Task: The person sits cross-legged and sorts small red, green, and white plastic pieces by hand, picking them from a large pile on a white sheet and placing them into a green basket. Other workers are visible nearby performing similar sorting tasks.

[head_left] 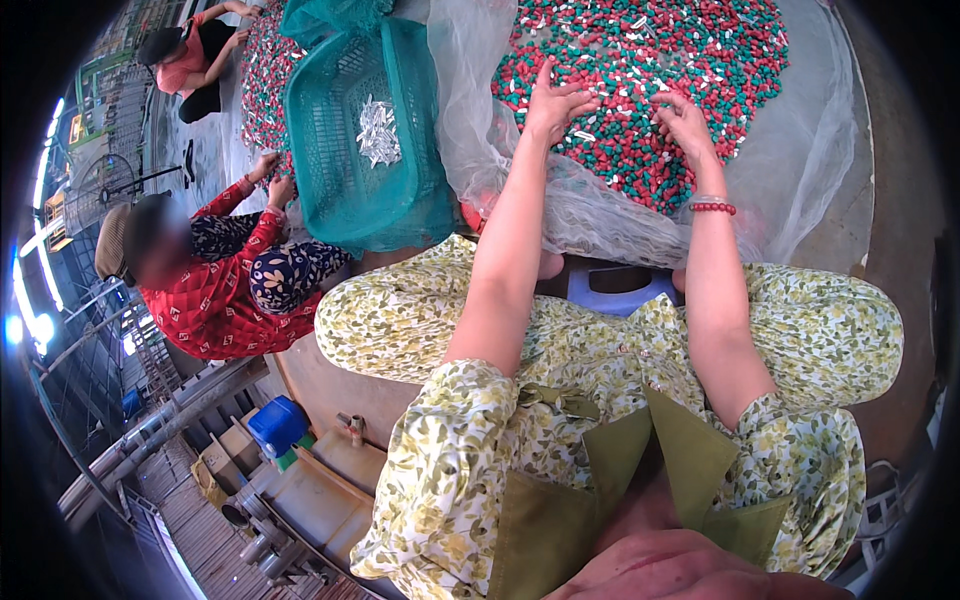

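Note:
Small red, green and white pieces (640,60) lie in a wide layer on a translucent sheet in front of me. My left hand (557,105) is over the near left part of this layer, its fingers spread and nothing visible in them. To the right, my right hand (684,128) reaches down to the pieces with its fingers bent and apart. Whether its fingertips touch any piece is too small to tell. A red bead bracelet (712,208) circles my right wrist. Left of the sheet, a green mesh-lined basket (325,190) holds a small heap of slim white pieces (378,132).
On the left, a person in a red patterned top (225,285) reaches into another spread of pieces (262,75). Farther off sits a second person (190,65). A blue plastic stool (620,290) stands by my legs. Behind at left are a fan (105,185) and a blue container (278,425).

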Demonstrator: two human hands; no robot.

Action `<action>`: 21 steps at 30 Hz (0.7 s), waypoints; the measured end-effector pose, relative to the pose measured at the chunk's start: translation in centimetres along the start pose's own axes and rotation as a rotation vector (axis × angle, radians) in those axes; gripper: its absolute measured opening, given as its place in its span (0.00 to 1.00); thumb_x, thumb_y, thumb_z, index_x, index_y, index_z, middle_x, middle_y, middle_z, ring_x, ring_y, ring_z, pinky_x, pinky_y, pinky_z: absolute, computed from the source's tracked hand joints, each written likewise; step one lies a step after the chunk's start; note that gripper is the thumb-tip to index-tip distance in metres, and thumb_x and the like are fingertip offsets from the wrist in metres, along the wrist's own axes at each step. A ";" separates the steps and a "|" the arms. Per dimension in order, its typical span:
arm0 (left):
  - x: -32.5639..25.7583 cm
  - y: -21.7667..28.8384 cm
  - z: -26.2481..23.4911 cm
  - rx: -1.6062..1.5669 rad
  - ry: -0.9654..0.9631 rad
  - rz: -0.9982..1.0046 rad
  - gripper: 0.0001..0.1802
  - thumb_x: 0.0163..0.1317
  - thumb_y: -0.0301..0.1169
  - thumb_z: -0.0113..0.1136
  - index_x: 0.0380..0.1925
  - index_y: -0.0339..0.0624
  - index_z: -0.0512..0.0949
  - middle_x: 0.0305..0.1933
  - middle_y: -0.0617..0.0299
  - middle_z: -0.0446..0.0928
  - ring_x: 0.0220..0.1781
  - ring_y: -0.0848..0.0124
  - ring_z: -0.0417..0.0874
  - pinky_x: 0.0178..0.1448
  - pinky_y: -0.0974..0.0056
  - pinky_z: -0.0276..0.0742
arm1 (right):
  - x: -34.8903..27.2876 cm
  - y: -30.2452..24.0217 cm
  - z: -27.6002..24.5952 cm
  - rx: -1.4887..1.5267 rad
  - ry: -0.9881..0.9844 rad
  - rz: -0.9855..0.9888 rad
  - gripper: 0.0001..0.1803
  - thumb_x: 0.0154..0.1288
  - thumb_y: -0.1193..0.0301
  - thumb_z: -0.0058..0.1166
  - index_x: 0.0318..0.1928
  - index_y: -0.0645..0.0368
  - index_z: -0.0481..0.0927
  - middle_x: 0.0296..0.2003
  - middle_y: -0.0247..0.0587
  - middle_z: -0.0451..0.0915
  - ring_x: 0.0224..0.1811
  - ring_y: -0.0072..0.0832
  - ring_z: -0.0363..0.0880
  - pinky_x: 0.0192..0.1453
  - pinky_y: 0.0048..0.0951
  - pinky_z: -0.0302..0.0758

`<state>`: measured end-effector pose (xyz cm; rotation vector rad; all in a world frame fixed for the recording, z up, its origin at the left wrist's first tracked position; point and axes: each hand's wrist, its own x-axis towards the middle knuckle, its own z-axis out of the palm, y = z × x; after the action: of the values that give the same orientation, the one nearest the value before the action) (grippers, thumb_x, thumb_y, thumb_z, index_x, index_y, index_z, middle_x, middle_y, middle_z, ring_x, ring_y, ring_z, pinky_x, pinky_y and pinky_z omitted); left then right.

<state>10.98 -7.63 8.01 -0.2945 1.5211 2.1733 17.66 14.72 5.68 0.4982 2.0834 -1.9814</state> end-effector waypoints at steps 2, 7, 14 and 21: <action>-0.5 -0.8 -1.8 0.060 0.040 -0.008 0.52 0.50 0.12 0.57 0.67 0.46 0.34 0.54 0.35 0.63 0.38 0.55 0.81 0.38 0.64 0.83 | 0.2 -0.2 0.1 -0.035 0.059 -0.034 0.15 0.60 0.72 0.46 0.47 0.59 0.76 0.24 0.30 0.73 0.23 0.15 0.69 0.26 0.19 0.67; -1.2 -2.7 -3.7 0.705 0.045 0.068 0.26 0.49 0.19 0.62 0.51 0.38 0.69 0.30 0.51 0.79 0.27 0.69 0.82 0.27 0.69 0.78 | 0.7 -0.4 1.3 -0.097 0.140 -0.167 0.15 0.59 0.71 0.48 0.47 0.58 0.77 0.22 0.29 0.71 0.22 0.16 0.67 0.27 0.21 0.66; -2.0 -8.2 -3.0 1.357 0.171 0.368 0.12 0.45 0.30 0.67 0.30 0.36 0.79 0.34 0.45 0.75 0.40 0.50 0.78 0.42 0.53 0.75 | 0.0 -3.2 2.3 0.143 0.121 -0.131 0.15 0.59 0.73 0.49 0.47 0.57 0.77 0.26 0.30 0.76 0.22 0.13 0.69 0.25 0.16 0.67; -0.8 -6.0 -3.5 1.036 0.260 0.300 0.10 0.55 0.32 0.59 0.29 0.34 0.77 0.21 0.49 0.78 0.19 0.65 0.80 0.30 0.62 0.77 | 0.2 -3.3 1.0 0.203 0.143 -0.157 0.15 0.60 0.73 0.49 0.49 0.57 0.76 0.27 0.29 0.75 0.24 0.14 0.72 0.25 0.15 0.68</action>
<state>14.28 -9.39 2.14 0.0147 2.7205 1.2645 16.13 13.63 8.56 0.5435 2.0708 -2.3271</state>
